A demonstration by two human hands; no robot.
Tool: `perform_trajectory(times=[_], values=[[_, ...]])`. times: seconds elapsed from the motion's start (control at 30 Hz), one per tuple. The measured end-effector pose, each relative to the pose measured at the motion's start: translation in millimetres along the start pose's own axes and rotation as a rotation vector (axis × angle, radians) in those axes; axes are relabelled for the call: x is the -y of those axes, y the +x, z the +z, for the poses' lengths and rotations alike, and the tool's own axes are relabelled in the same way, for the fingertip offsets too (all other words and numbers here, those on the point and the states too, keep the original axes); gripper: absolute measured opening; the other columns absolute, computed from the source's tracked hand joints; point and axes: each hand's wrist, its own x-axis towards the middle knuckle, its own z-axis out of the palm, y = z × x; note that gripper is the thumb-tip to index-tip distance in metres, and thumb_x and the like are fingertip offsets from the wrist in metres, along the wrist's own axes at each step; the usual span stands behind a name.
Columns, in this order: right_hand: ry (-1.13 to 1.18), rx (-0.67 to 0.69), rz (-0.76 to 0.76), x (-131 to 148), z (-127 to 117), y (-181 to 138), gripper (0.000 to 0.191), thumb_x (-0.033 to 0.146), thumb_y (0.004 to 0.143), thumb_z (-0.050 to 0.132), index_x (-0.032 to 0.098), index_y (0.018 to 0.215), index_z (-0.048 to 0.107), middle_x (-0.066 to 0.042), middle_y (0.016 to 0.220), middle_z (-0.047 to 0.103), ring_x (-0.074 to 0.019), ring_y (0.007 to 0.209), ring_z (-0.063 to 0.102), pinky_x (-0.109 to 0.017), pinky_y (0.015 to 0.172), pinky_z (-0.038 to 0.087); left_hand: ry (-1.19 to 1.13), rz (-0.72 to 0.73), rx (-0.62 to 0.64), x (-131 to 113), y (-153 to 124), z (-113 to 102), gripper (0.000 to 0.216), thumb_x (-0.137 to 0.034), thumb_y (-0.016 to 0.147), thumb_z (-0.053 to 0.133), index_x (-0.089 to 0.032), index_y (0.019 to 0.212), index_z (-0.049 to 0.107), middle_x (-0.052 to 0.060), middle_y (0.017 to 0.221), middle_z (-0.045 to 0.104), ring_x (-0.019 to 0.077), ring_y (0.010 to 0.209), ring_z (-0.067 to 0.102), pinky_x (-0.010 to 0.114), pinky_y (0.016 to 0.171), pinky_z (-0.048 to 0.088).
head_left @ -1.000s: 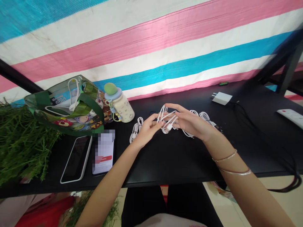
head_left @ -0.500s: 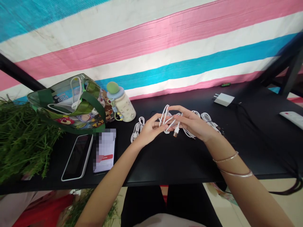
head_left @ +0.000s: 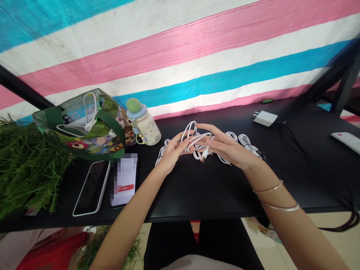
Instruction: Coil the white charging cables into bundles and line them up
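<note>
Facing me, a blue, pink & wht striped sheet (head_left: 180,56) hangs along the rear edge of the blk desk (head_left: 202,191), catching light nr its mid. Dk frame bars (head_left: 25,90) slope at the desk's L & R ends; pale tiled flr (head_left: 343,243) shows below the front edge.

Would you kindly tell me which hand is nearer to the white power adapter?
Right. The right hand is to the left of the white power adapter and lower in the view; the left hand is farther left, beyond the right hand.
</note>
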Motion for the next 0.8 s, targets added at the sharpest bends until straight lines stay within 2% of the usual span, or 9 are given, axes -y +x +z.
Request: perform_trajectory(times=[0.13, 0.27, 0.47, 0.57, 0.67, 0.8], values=[[0.003, -0.030, 0.020, -0.2, -0.5, 0.1, 0.050, 0.043, 0.080, 0.065, 0.029, 0.126, 0.050, -0.004, 0.108, 0.071, -0.0195, 0.090, 0.069, -0.033, 0.074, 0.056, -0.014, -0.038, 0.001, 0.4, 0.1, 0.1, 0.042, -0.043, 0.074, 0.070, -0.020, 0.109, 0.063, -0.001, 0.069, 0.066, 0.0136, 0.069, 0.064, 0.025, 0.068, 0.052], [-0.003, -0.103, 0.019, -4.9, -1.7, 2.9, 0.049, 0.044, 0.078, 0.066, 0.026, 0.122, 0.053, -0.005, 0.097, 0.074, -0.0220, 0.093, 0.070, -0.034, 0.073, 0.056, -0.021, -0.041, -0.009, 0.3, -1.2, 3.6, 0.042, -0.043, 0.075, 0.069, -0.020, 0.109, 0.060, -0.003, 0.065, 0.061, 0.0124, 0.069, 0.062, 0.022, 0.063, 0.051], [-0.075, -0.148, -0.004, -5.3, -3.1, 3.9, 0.043, 0.049, 0.076, 0.067, 0.023, 0.109, 0.058, -0.001, 0.078, 0.074, -0.0188, 0.075, 0.071, -0.032, 0.070, 0.054, -0.036, -0.030, 0.026, -2.3, -4.2, 7.8, 0.042, -0.045, 0.074, 0.069, -0.019, 0.105, 0.061, -0.006, 0.059, 0.052, 0.0092, 0.062, 0.055, 0.020, 0.061, 0.048], [-0.088, -0.097, -0.003, -3.4, -2.2, 4.0, 0.047, 0.054, 0.073, 0.069, 0.022, 0.106, 0.057, 0.001, 0.064, 0.070, -0.0172, 0.059, 0.068, -0.031, 0.061, 0.053, -0.011, -0.018, 0.028, -4.5, -4.2, 7.5, 0.040, -0.045, 0.074, 0.069, -0.018, 0.104, 0.063, -0.007, 0.058, 0.048, 0.0079, 0.059, 0.050, 0.020, 0.060, 0.044], [-0.100, -0.073, -0.006, -2.5, -0.2, 4.6, 0.050, 0.057, 0.070, 0.069, 0.021, 0.102, 0.056, 0.003, 0.057, 0.067, -0.0166, 0.051, 0.066, -0.030, 0.055, 0.052, 0.015, 0.005, 0.041, -6.1, -4.0, 6.6, 0.038, -0.043, 0.076, 0.068, -0.018, 0.103, 0.064, -0.007, 0.056, 0.047, 0.0078, 0.057, 0.047, 0.020, 0.058, 0.041], [-0.149, -0.167, -0.049, -4.6, 0.7, 6.6, 0.046, 0.058, 0.072, 0.066, 0.022, 0.098, 0.054, 0.003, 0.056, 0.066, -0.0163, 0.050, 0.065, -0.030, 0.056, 0.051, 0.035, -0.019, 0.033, -5.9, -4.5, 6.6, 0.033, -0.041, 0.079, 0.064, -0.019, 0.104, 0.062, -0.007, 0.056, 0.049, 0.0090, 0.057, 0.048, 0.021, 0.058, 0.039]])
